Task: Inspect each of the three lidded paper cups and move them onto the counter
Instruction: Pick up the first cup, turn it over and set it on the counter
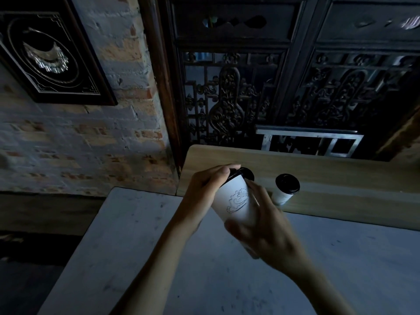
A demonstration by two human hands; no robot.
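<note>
I've got a white paper cup (235, 202) up in both hands, lifted above the grey table (136, 246) and tilted so its black lid (244, 173) leans away from me toward the far wooden counter (341, 176). My left hand (205, 189) wraps the upper part of the cup from the left, fingers curled over the lid's rim, thumb lying along the near side. My right hand (268, 233) cradles the lower end from the right, fingers curved round the wall and base, thumb tucked across the bottom. The line drawing on the cup's side faces me, swirls like clouds. Just to the right, a second lidded cup (285, 189) stands upright on the counter, close to its near edge, apart from the one I hold. Beyond the counter, a dark carved wooden screen (295, 87). Far left, a brick wall (91, 137) with a black framed picture (50, 53) hanging on it.
</note>
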